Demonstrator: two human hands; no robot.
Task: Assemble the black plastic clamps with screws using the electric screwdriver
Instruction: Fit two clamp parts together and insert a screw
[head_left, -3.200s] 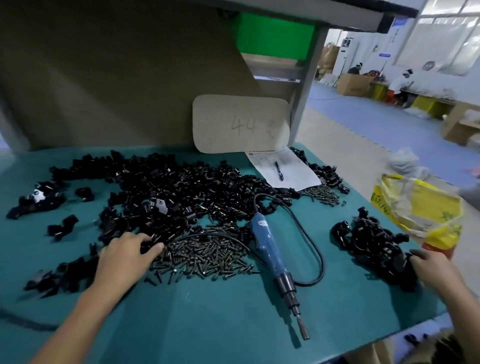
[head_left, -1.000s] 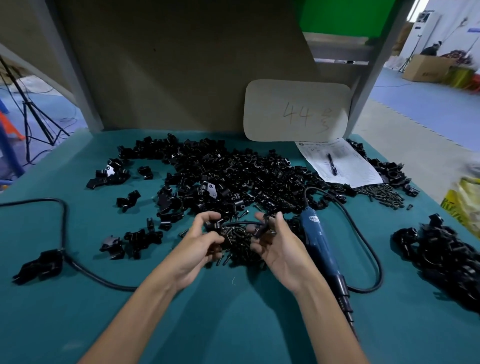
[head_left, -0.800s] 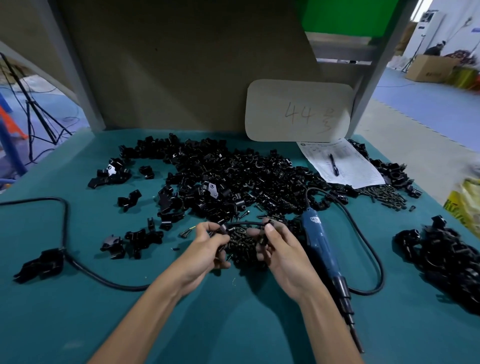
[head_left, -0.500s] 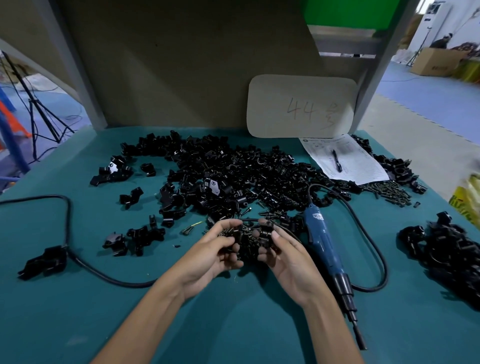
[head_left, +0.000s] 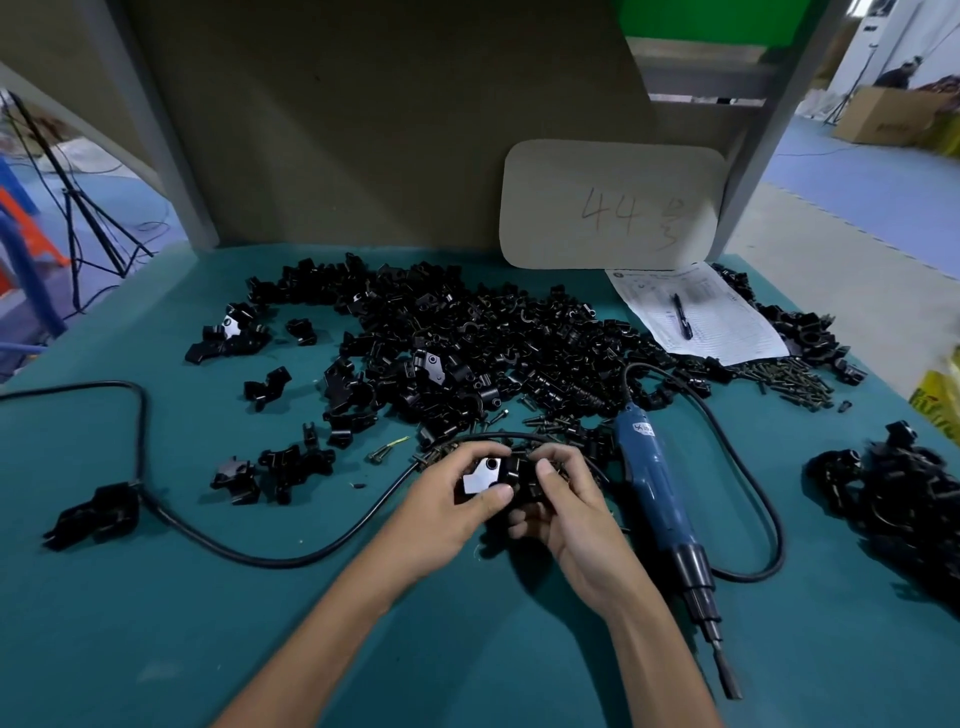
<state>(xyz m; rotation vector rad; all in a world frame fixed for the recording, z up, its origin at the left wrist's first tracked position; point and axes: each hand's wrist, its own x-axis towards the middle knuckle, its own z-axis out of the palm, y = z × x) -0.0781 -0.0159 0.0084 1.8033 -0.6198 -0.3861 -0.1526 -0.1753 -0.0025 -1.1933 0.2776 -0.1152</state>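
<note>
Clamp (head_left: 483, 475) gripped in both hands, over the middle of the tabletop (head_left: 156, 623) toward its front edge.
Half a second ago only dark pieces showed between the fingers. Now a pale face with one hole is turned up, the left hand (head_left: 447, 512) curled round it and the right hand (head_left: 563, 512) pinching the black end. One electric screwdriver (head_left: 652, 483) lies just right of the hands, one pen (head_left: 681, 316) on one sheet of paper (head_left: 727, 322) near the back right corner, one card (head_left: 608, 208) marked 44 — the loose clamp parts (head_left: 467, 343) are too many to count.
</note>
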